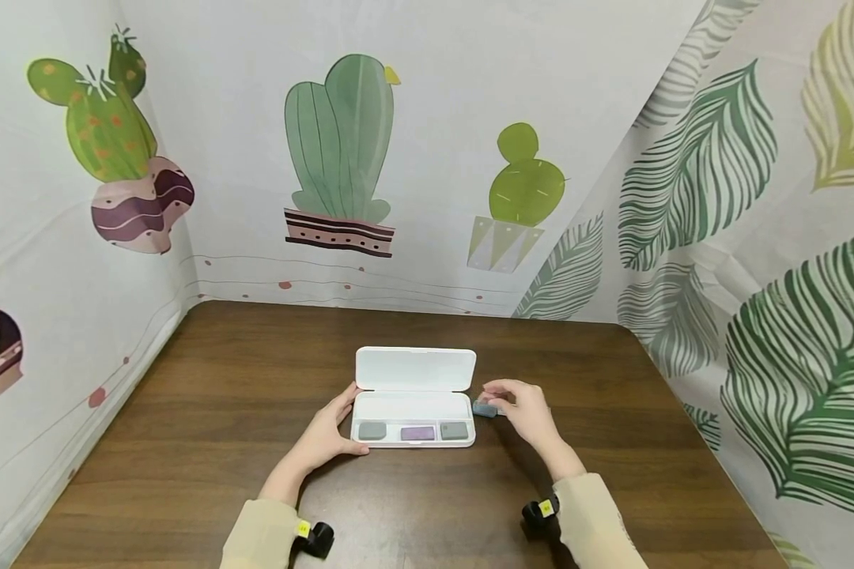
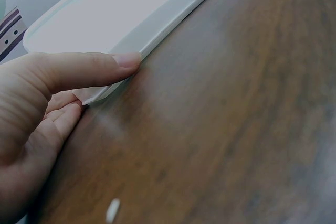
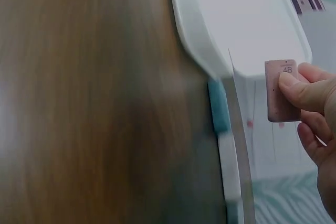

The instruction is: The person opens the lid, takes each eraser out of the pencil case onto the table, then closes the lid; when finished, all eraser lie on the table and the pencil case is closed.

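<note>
A white pencil case (image 1: 413, 405) lies with its lid raised at the back. Along its front compartment sit a grey eraser (image 1: 372, 431), a purple eraser (image 1: 417, 433) and another grey eraser (image 1: 454, 431). My left hand (image 1: 323, 433) grips the case's left end, its thumb on the front edge and its fingers around the side. Off the right end, my right hand (image 1: 530, 409) pinches a pinkish eraser (image 3: 278, 106) marked 4B between thumb and fingers. Close by that hand, a blue-grey eraser (image 1: 485, 408) lies on the table beside the case.
The brown wooden table (image 1: 256, 356) reaches back to a wall cloth (image 1: 434, 142) printed with cacti and leaves. In the right wrist view, a white block (image 3: 229, 166) lines up with the blue-grey eraser. Black wrist cameras sit at both sleeves.
</note>
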The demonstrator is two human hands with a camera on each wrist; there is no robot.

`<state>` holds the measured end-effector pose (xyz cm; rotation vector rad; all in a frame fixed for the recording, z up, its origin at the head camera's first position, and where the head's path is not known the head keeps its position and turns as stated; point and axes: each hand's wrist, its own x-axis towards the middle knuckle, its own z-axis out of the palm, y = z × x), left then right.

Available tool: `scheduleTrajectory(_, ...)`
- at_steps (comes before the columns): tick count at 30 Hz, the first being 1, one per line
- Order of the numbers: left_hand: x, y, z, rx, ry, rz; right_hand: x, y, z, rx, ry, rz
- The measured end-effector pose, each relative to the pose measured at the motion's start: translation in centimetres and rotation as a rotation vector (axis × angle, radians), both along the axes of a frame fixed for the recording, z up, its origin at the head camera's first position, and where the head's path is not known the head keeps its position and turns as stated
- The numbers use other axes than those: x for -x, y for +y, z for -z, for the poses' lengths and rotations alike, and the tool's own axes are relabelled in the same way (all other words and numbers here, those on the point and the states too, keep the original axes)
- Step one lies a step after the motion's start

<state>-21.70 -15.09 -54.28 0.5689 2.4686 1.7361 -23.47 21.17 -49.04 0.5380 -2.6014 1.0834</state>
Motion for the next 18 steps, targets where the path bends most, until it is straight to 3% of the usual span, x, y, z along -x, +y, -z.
scheduleTrajectory(8,0.0,-0.1,-0.1,0.003,0.009,-0.004,-0.3,5.5,-0.1,-0.015,0.021,0.089)
scheduleTrajectory(18,0.0,0.0,-0.1,-0.009,0.018,-0.001,-0.8,11.3,0.3,-0.118,-0.040,0.196)
